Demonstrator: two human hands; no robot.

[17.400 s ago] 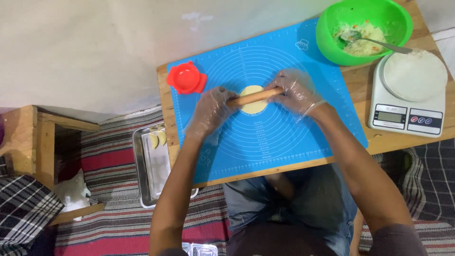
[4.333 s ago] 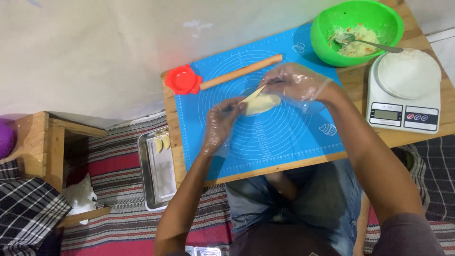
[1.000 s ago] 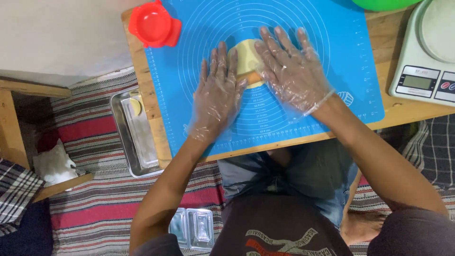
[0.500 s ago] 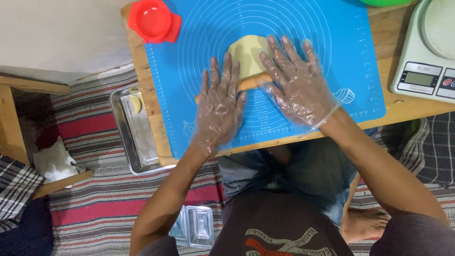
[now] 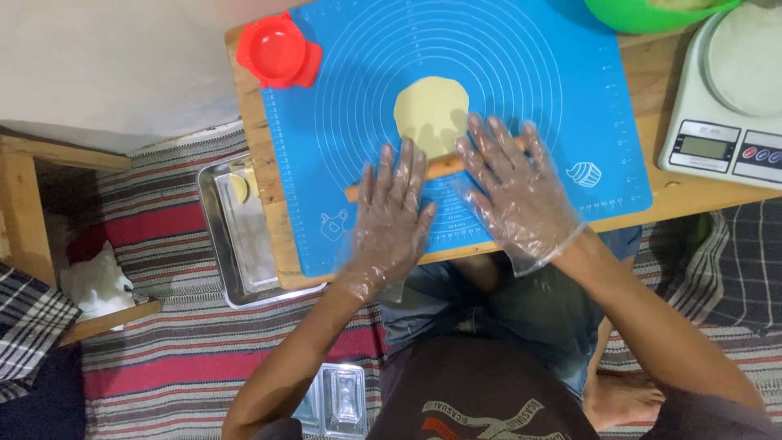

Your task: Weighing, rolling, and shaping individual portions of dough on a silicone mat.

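A flat pale round of dough (image 5: pixel 432 112) lies on the blue silicone mat (image 5: pixel 538 73). A thin wooden rolling pin (image 5: pixel 444 167) rests across the dough's near edge. My left hand (image 5: pixel 393 218) and my right hand (image 5: pixel 515 189), both in clear plastic gloves, press flat on the pin with fingers spread, left hand on its left part, right hand on its right part.
A red plastic dumpling mould (image 5: pixel 279 52) sits at the mat's far left corner. A green bowl (image 5: pixel 652 11) and a white kitchen scale (image 5: pixel 729 98) stand at the right. A steel tray (image 5: pixel 236 232) lies on the striped rug left of the low wooden table (image 5: pixel 254 155).
Both hands and the pin have rolled back toward me, off the dough. More of the dough round now shows beyond the fingers.
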